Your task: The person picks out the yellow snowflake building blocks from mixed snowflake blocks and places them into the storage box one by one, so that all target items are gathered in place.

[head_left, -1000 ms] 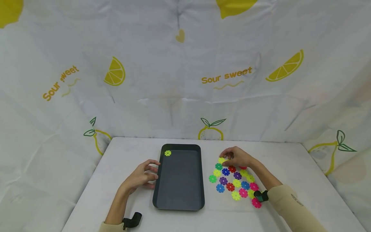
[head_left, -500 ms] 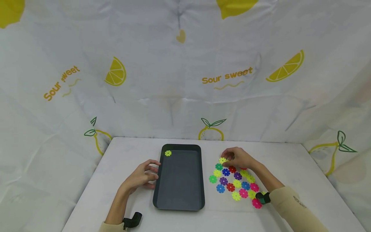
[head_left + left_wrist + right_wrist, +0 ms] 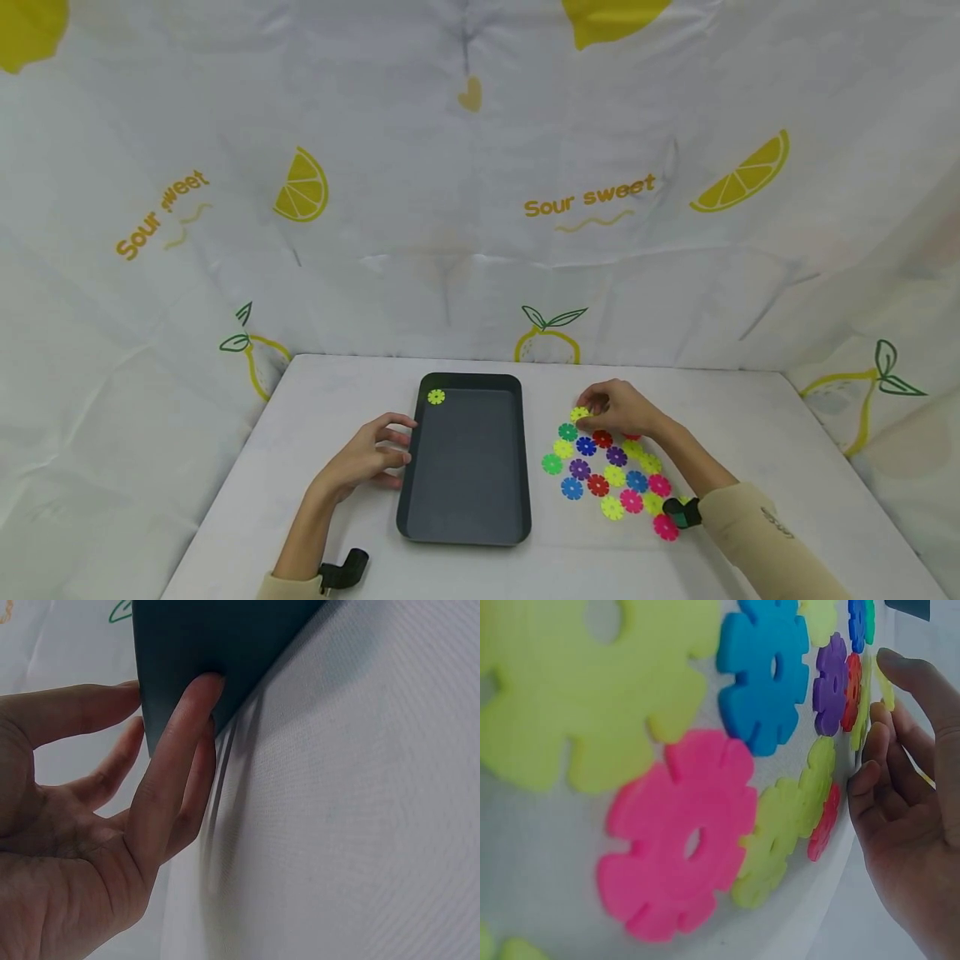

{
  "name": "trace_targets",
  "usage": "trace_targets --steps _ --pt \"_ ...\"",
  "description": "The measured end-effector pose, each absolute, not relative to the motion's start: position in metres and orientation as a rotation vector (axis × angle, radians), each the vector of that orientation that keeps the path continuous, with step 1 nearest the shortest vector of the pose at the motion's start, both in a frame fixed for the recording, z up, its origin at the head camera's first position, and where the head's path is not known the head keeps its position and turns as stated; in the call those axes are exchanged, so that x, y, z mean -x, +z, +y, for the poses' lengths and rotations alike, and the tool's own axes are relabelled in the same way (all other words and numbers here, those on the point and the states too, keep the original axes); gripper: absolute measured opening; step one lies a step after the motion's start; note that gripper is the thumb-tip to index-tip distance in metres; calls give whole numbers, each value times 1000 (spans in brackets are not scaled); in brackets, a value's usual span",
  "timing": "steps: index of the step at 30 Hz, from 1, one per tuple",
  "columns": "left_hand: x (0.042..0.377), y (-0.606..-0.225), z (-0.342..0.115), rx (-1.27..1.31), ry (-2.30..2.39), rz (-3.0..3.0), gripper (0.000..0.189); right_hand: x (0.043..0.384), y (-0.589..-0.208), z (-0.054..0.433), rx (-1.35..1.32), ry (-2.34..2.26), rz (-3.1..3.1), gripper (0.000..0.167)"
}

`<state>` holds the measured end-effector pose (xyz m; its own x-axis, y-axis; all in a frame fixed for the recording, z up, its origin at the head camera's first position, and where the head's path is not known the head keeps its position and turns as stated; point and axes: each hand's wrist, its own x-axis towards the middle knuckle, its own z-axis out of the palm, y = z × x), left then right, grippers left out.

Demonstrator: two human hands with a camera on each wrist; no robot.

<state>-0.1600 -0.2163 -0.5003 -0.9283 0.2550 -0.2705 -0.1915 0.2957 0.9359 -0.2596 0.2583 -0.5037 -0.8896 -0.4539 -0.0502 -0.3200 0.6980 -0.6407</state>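
Note:
In the head view my left hand (image 3: 367,454) lies at the left side of a dark grey rectangular tray (image 3: 465,525). Its fingertips touch the tray's outer wall, as the left wrist view also shows, with the fingers loosely bent. One yellow snowflake disc (image 3: 436,397) rests in the tray's far left corner. At the far edge of a spread of coloured discs, my right hand (image 3: 618,408) pinches another yellow snowflake disc (image 3: 578,414). The right wrist view shows that held yellow disc (image 3: 885,684) between thumb and fingers, partly hidden by them.
Several notched discs lie flat right of the tray, among them a purple disc (image 3: 617,456), a blue disc (image 3: 572,488) and a pink disc (image 3: 665,527) near the right wrist. A white cloth with lemon prints (image 3: 450,250) hangs behind the white table (image 3: 337,383).
My right fingertips have drawn slightly to the right and closed in on the yellow disc, which shifted a little with them. My left hand and the tray stay put.

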Motion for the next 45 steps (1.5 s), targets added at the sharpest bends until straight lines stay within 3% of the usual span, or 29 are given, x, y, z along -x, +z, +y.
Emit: trace_targets --steps 18,45 --pt "161 -501 -215 -49 1669 2197 63 258 -490 254 588 -1199 2654 31" --pt "160 -501 -215 -47 1662 2208 61 258 -444 161 931 -1440 2423 30"
